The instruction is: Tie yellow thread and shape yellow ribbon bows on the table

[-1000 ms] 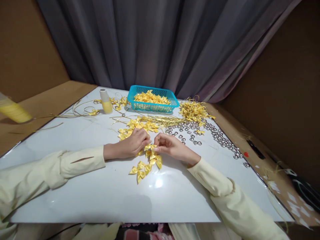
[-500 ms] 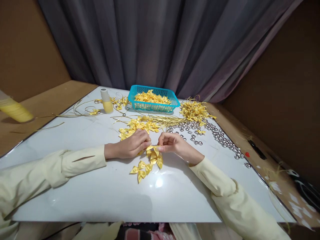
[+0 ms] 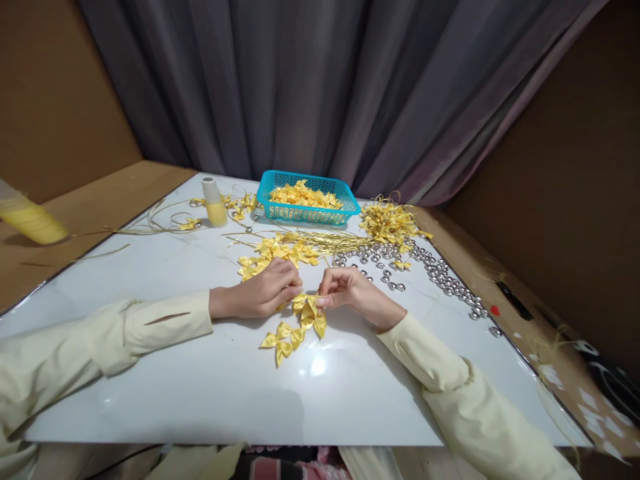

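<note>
My right hand (image 3: 356, 293) pinches the edge of a yellow ribbon bow (image 3: 308, 303) between thumb and finger. My left hand (image 3: 273, 288) is closed close beside it, and whatever its fingers hold is hidden. Just below the hands, several more yellow ribbon bows (image 3: 283, 342) lie on the white tabletop (image 3: 175, 387). Behind my left hand is a loose pile of yellow bows (image 3: 280, 249), partly covered by the hand.
At the back stands a turquoise basket (image 3: 309, 215) of yellow bows. A bundle of gold cords (image 3: 340, 242) runs toward a yellow bow heap (image 3: 387, 222). Small silver rings or bells (image 3: 443, 277) spread along the right. On the left stand a bottle (image 3: 215, 203) and a yellow spool (image 3: 35, 223).
My right hand has shifted slightly right, and the gap between my hands is a little wider. The bows on the table have stayed put.
</note>
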The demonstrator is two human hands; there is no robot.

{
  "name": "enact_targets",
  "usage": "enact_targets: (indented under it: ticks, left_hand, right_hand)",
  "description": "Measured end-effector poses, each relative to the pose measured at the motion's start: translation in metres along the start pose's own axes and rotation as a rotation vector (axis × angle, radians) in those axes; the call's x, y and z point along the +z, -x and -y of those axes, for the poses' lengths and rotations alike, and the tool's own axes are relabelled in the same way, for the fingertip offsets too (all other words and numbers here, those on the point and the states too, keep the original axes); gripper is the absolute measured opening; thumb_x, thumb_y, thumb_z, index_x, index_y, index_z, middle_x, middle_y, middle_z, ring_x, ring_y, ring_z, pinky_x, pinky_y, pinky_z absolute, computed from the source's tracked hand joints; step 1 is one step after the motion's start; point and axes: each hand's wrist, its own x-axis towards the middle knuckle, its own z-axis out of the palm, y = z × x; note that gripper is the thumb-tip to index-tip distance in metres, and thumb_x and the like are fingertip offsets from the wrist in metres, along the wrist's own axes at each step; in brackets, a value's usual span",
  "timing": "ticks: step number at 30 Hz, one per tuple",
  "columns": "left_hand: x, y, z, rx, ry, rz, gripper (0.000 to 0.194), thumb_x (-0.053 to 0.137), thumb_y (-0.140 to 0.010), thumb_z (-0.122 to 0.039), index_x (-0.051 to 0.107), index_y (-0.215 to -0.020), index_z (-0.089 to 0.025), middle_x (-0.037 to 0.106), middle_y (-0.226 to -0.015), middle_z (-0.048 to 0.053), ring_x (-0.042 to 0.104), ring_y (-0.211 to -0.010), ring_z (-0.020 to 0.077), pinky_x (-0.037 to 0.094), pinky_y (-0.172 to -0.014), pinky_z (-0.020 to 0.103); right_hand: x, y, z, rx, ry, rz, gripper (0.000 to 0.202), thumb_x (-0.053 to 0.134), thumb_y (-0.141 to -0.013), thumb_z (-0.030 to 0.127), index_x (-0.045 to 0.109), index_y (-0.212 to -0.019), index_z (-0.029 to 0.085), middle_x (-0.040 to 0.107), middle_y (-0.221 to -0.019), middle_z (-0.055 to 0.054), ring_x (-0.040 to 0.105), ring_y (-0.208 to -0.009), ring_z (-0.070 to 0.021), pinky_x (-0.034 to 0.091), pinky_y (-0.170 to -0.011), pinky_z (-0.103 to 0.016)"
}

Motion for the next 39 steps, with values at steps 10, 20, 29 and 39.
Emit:
enact_targets:
  ticks: [10,20,29,39]
  left_hand:
    - [0.0,0.0,0.002,-0.027,-0.028,-0.019,0.03,0.029,-0.1,-0.028,0.052,-0.084,-0.017,0.054,-0.084,0.006,0.045,-0.085,0.0195,0.034,-0.083,0.034]
    - [0.0,-0.008,0.005,-0.148,0.072,0.03,0.026,0.039,-0.096,-0.03,0.056,-0.081,-0.017,0.059,-0.083,0.004,0.047,-0.087,0.0192,0.035,-0.085,0.034]
    - [-0.003,-0.009,0.005,-0.303,0.173,-0.135,0.027,0.042,-0.094,-0.033,0.061,-0.081,-0.018,0.062,-0.087,0.004,0.053,-0.091,0.0195,0.04,-0.086,0.034]
    - [0.003,-0.007,0.009,-0.287,0.072,-0.268,0.023,0.051,-0.09,-0.032,0.056,-0.11,-0.023,0.059,-0.12,0.007,0.046,-0.116,0.0255,0.033,-0.1,0.045]
  right_hand:
    - [-0.005,-0.004,-0.004,-0.014,0.221,-0.097,0.036,0.083,-0.058,0.04,0.058,-0.06,0.014,0.066,-0.061,-0.002,0.056,-0.052,-0.0095,0.04,-0.05,-0.02]
    - [-0.024,-0.015,-0.019,-0.383,1.075,-0.355,0.015,0.057,-0.087,0.019,0.071,-0.091,0.018,0.064,-0.119,-0.008,0.055,-0.101,-0.023,0.042,-0.089,-0.042]
    - [-0.02,-0.022,-0.03,-0.345,1.297,-0.31,0.034,0.043,-0.094,0.017,0.064,-0.121,0.02,0.054,-0.134,-0.006,0.045,-0.102,-0.0282,0.038,-0.088,-0.051]
    - [-0.011,-0.002,-0.001,-0.201,0.48,-0.411,0.02,0.064,-0.082,0.032,0.075,-0.095,0.021,0.07,-0.107,-0.007,0.06,-0.104,-0.0227,0.042,-0.093,-0.04]
